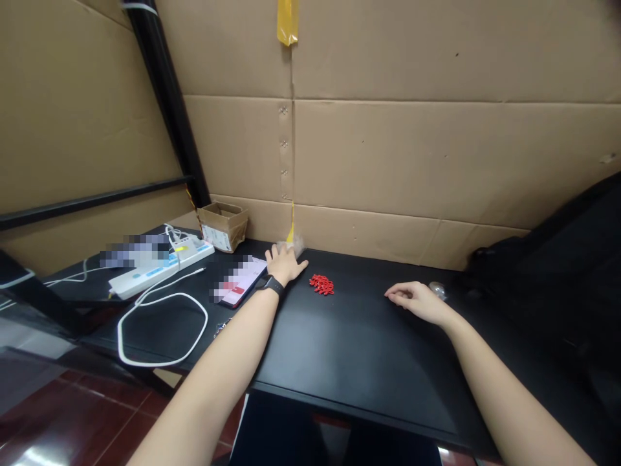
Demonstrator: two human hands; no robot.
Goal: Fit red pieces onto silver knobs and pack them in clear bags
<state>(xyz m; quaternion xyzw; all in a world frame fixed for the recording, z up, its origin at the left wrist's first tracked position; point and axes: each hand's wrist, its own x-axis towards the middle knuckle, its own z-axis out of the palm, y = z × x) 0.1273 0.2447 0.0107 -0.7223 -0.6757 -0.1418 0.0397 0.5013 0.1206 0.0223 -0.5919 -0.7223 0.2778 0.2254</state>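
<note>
Red pieces [321, 285] piled on worktop [339, 349]. Left hand [285, 264] at pile's 10 o'clock, fingers spread open, reaching clear plastic [299, 244]; contact likely. Best handled with light fingertip pressure, wrist clear of phone [247, 277] at 9. Right hand [418, 301] at 3 o'clock, fingers drawn together; cannot tell if anything is pinched. Keep both forearms low, clear of pile.

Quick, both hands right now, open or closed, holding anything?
Left hand: open, fingers spread, at the clear plastic.
Right hand: loosely closed, fingertips together; can't tell if it holds something small.
</note>
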